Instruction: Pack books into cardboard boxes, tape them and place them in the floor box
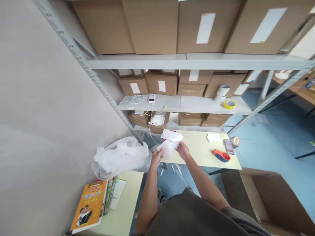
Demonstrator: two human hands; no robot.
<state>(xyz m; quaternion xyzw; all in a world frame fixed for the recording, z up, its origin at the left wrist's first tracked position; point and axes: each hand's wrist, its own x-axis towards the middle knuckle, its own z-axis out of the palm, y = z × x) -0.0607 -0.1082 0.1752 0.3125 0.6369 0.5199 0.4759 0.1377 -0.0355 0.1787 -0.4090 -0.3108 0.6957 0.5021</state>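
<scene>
The left hand (156,158) and right hand (183,150) grip opposite sides of a crumpled, translucent white plastic-like sheet (169,144), fingers closed on it; it is at the left end of a pale-yellow rectangular tabletop (197,147); a bulging white plastic bag (120,155) lies nearby.

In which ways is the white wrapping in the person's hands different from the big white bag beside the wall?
Size: the wrapping is small, while the bag is much larger.
Pose: the wrapping is held between the left hand and right hand, while the bag rests beside the wall.
Shape: the wrapping shows thin, flat folds, while the bag bulges.
Both are whitish and creased.
</scene>
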